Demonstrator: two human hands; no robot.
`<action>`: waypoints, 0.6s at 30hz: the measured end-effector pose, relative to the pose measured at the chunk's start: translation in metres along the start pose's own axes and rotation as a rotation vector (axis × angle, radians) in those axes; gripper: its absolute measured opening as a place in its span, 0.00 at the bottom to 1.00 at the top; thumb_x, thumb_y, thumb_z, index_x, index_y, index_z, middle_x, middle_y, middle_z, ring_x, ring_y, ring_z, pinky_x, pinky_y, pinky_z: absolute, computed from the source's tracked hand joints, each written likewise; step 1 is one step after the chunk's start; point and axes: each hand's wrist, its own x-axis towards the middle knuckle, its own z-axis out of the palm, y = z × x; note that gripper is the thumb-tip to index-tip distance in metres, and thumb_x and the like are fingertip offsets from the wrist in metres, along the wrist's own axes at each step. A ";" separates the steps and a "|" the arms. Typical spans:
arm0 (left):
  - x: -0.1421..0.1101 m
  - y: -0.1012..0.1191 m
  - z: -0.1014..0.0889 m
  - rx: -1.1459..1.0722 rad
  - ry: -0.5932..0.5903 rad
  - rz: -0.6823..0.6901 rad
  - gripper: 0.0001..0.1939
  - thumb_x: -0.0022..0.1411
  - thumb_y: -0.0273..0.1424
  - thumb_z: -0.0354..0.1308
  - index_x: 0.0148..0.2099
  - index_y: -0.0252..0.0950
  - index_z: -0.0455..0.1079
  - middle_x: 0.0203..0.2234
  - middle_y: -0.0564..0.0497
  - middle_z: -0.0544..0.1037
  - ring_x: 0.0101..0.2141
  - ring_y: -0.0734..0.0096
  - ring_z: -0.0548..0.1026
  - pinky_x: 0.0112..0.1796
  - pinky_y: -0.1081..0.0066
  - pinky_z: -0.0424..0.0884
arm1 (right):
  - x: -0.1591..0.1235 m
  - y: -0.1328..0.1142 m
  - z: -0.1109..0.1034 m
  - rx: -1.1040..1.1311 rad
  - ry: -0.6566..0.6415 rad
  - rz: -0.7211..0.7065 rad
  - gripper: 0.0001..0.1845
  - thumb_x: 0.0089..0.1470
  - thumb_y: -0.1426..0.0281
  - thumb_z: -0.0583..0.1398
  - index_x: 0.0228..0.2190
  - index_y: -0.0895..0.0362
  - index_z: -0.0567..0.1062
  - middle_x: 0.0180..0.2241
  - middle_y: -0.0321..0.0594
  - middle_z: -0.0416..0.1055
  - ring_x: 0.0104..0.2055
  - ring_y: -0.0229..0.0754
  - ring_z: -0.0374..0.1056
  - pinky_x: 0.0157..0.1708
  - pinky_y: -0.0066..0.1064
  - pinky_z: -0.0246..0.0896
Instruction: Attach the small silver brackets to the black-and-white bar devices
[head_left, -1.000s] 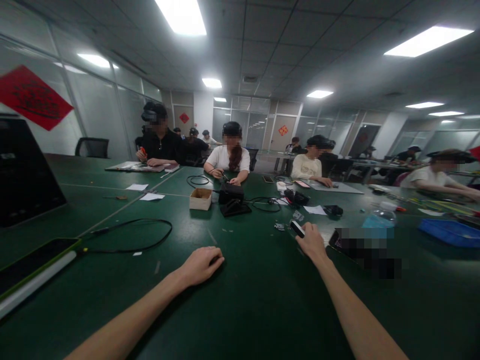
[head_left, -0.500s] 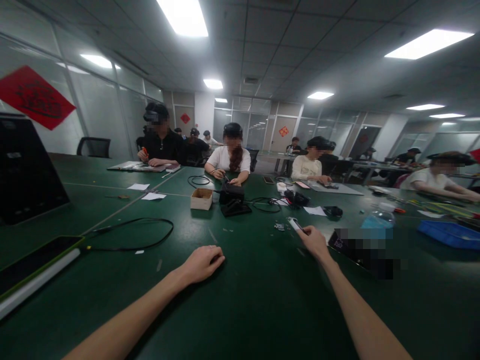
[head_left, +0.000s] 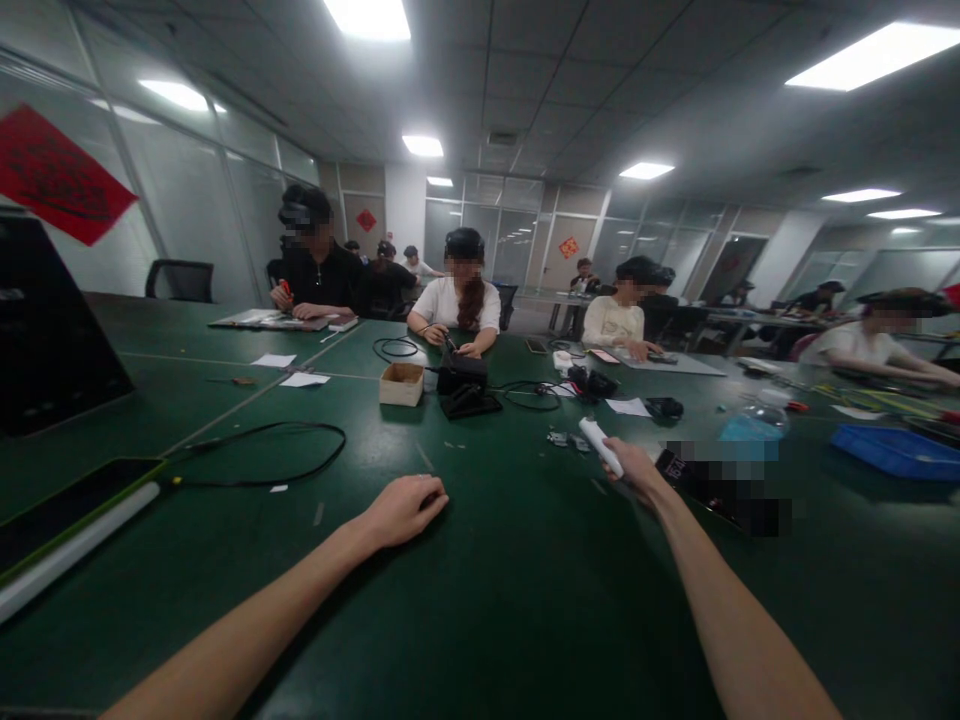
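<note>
My left hand (head_left: 405,508) rests on the green table (head_left: 480,590) with its fingers curled under and nothing visible in it. Further out, my right hand (head_left: 637,468) is closed round a small white oblong device (head_left: 600,446), whose far end sticks up and away from me. A few small metal parts (head_left: 564,439) lie on the table just beyond that hand. A black flat item (head_left: 705,490), partly blurred, lies to the right of my right hand.
A cardboard box (head_left: 401,383) and a black device with cables (head_left: 466,392) stand mid-table. A black cable loop (head_left: 277,455) and a tablet with a green rim (head_left: 67,515) lie at the left, a blue tray (head_left: 896,452) at the right. Several people work along the far side.
My right hand has turned the white device from flat to pointing upward and drawn it slightly right. The left hand has stayed put. The view has tilted down a little.
</note>
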 end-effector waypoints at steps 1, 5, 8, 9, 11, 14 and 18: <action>0.000 0.000 0.000 0.000 -0.001 -0.001 0.13 0.66 0.35 0.46 0.37 0.35 0.69 0.29 0.49 0.74 0.30 0.68 0.71 0.32 0.71 0.64 | 0.001 0.001 -0.001 0.030 0.002 0.014 0.14 0.56 0.63 0.52 0.27 0.60 0.69 0.18 0.37 0.65 0.17 0.34 0.60 0.14 0.24 0.54; -0.001 -0.001 0.001 -0.010 -0.001 0.001 0.13 0.66 0.35 0.46 0.37 0.35 0.69 0.29 0.50 0.74 0.30 0.68 0.71 0.32 0.71 0.64 | 0.002 0.004 -0.002 0.124 -0.015 0.066 0.13 0.56 0.65 0.51 0.27 0.61 0.68 0.19 0.37 0.65 0.17 0.33 0.60 0.13 0.23 0.54; 0.000 -0.002 0.001 -0.010 -0.006 -0.004 0.13 0.66 0.35 0.46 0.37 0.35 0.69 0.29 0.50 0.74 0.30 0.69 0.71 0.32 0.71 0.63 | -0.001 0.004 -0.004 0.151 -0.055 0.098 0.13 0.57 0.67 0.51 0.26 0.62 0.68 0.19 0.38 0.64 0.17 0.32 0.59 0.14 0.22 0.54; 0.000 -0.002 0.001 -0.010 -0.008 -0.006 0.13 0.66 0.35 0.46 0.37 0.36 0.69 0.29 0.50 0.73 0.30 0.69 0.71 0.32 0.71 0.63 | -0.002 0.004 -0.005 0.152 -0.072 0.108 0.13 0.57 0.67 0.51 0.26 0.62 0.69 0.19 0.38 0.64 0.17 0.32 0.59 0.14 0.21 0.54; 0.000 -0.003 0.002 -0.017 -0.011 -0.008 0.13 0.66 0.35 0.46 0.37 0.36 0.68 0.29 0.50 0.73 0.29 0.69 0.71 0.32 0.71 0.63 | -0.005 0.001 -0.006 0.140 -0.110 0.125 0.15 0.57 0.66 0.51 0.27 0.62 0.69 0.18 0.37 0.63 0.17 0.31 0.58 0.13 0.21 0.53; 0.000 -0.004 0.002 -0.029 -0.012 -0.006 0.12 0.67 0.35 0.46 0.37 0.36 0.68 0.29 0.51 0.73 0.29 0.69 0.71 0.32 0.71 0.63 | -0.010 -0.002 -0.005 0.095 -0.165 0.137 0.16 0.57 0.64 0.51 0.27 0.63 0.70 0.18 0.37 0.63 0.17 0.31 0.58 0.14 0.21 0.52; -0.001 -0.003 0.000 -0.036 -0.017 -0.009 0.12 0.67 0.35 0.46 0.37 0.36 0.68 0.30 0.50 0.73 0.30 0.69 0.71 0.32 0.71 0.64 | -0.018 -0.006 0.000 0.006 -0.212 0.123 0.16 0.58 0.65 0.50 0.26 0.62 0.70 0.20 0.39 0.65 0.17 0.32 0.58 0.14 0.22 0.50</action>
